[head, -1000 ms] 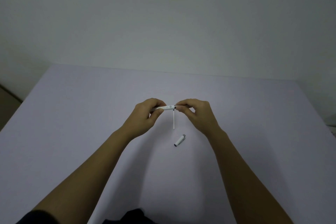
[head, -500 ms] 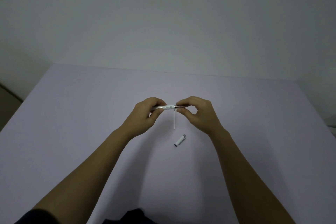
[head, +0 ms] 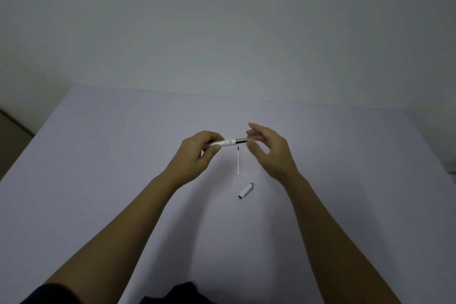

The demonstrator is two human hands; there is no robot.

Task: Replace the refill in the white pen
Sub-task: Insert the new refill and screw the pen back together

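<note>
Your left hand (head: 197, 153) clamps the white pen (head: 228, 142), level above the worktop (head: 98, 155) | your right hand (head: 269, 153) spread, blurred, at its tip | refill (head: 238, 160), cap (head: 246, 190) lie below.

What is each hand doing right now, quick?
Left hand: closed, holding the white pen.
Right hand: open, fingers loose just off the pen's tip end, holding nothing visible.

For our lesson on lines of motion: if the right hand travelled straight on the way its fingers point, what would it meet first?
The right hand points left, fingers loosely spread. It would probably first meet the metal end of the white pen held in the left hand, though depth is unclear.
</note>
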